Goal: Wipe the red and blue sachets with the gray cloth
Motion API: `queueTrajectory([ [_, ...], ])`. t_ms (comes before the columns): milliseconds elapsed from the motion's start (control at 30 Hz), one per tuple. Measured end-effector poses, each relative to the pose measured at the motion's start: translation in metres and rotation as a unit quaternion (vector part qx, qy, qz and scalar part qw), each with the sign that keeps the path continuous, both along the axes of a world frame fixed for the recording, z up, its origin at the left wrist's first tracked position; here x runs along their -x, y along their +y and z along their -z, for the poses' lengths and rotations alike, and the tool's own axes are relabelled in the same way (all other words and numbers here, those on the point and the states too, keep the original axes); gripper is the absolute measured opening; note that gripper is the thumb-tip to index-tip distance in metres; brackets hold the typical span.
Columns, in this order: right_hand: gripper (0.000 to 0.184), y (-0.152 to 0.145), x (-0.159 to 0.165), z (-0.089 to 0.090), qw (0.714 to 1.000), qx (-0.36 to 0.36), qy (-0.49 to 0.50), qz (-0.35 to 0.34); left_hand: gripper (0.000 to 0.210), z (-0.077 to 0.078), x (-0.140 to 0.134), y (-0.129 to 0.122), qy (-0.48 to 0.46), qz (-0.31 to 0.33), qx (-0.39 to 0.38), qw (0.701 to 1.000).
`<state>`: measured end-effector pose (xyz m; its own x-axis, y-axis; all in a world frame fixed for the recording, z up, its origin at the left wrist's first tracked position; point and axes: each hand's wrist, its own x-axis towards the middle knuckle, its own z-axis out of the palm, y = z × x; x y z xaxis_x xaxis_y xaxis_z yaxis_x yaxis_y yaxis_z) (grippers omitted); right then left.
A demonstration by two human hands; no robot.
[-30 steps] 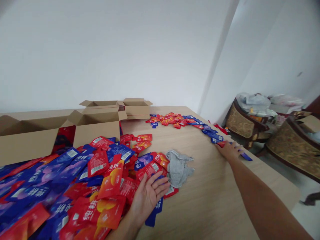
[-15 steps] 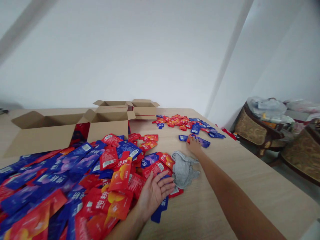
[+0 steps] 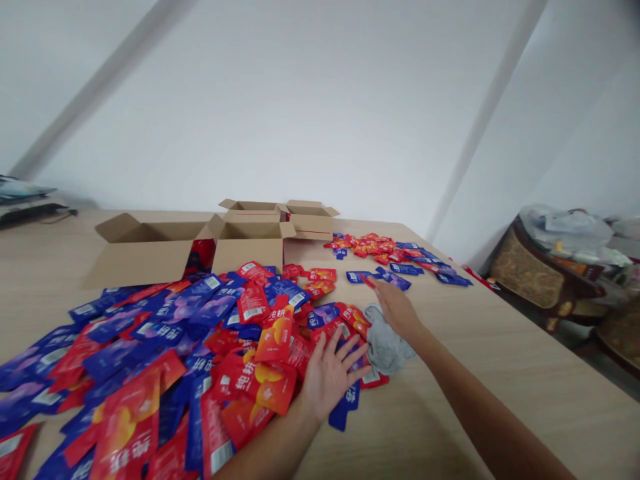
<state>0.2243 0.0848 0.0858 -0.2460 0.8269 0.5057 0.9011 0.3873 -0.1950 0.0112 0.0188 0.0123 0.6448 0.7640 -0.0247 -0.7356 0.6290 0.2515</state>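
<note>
My left hand (image 3: 330, 373) lies palm up with its fingers spread, at the right edge of a big heap of red and blue pouches (image 3: 273, 333). Nothing is in that palm. Above and to the right, my right hand (image 3: 396, 308) is closed, back upward, with the red tip of a pouch (image 3: 369, 283) showing at its fingertips; most of that pouch is hidden. A crumpled grey cloth (image 3: 385, 343) lies between the two hands, partly under the right one. Just beyond the right fingertips are a few blue pouches (image 3: 395, 279).
Open cardboard boxes stand behind the heap, a large one (image 3: 145, 260) at left and another (image 3: 250, 252) beside it, with more (image 3: 311, 227) farther back. A smaller spread of pouches (image 3: 373, 245) lies at the far right. Patterned chairs (image 3: 527, 263) with bags stand beyond the table edge.
My right hand has drawn back from the blue pouches toward the left hand, with a red pouch in its fingers. My left hand's fingers have spread wider. The view has turned left.
</note>
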Motion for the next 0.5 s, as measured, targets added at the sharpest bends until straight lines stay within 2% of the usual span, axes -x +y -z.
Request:
queueTrajectory([
  [33, 0.044, -0.020, 0.009, -0.002, 0.997, 0.029, -0.034, -0.060, 0.047, 0.000, 0.001, 0.000, -0.007, -0.004, 0.007, 1.000],
  [100, 0.045, -0.050, 0.020, 0.000, 0.990, 0.073, -0.070, -0.098, 0.043, -0.001, 0.002, 0.000, -0.003, -0.010, 0.010, 1.000],
  [133, 0.045, -0.058, 0.022, 0.003, 0.990, 0.087, -0.077, -0.080, 0.040, -0.002, 0.002, 0.000, 0.002, -0.011, 0.007, 1.000],
  [200, 0.049, -0.060, 0.015, 0.017, 0.992, 0.105, -0.073, 0.018, 0.035, -0.004, 0.002, -0.001, 0.010, -0.008, 0.003, 1.000],
  [267, 0.051, -0.049, 0.000, 0.038, 0.982, 0.125, -0.067, 0.124, 0.032, -0.006, 0.001, -0.002, 0.019, -0.002, 0.004, 1.000],
  [300, 0.050, -0.042, -0.008, 0.049, 0.977, 0.136, -0.063, 0.154, 0.032, -0.007, 0.001, -0.003, 0.023, 0.001, 0.004, 1.000],
  [400, 0.040, -0.028, -0.026, 0.068, 0.979, 0.128, -0.014, 0.161, 0.031, -0.007, 0.000, -0.003, 0.035, 0.012, 0.003, 0.999],
  [500, 0.039, -0.031, -0.020, 0.056, 0.986, 0.049, 0.077, 0.141, 0.033, -0.007, 0.000, -0.002, 0.030, 0.018, -0.006, 0.999],
])
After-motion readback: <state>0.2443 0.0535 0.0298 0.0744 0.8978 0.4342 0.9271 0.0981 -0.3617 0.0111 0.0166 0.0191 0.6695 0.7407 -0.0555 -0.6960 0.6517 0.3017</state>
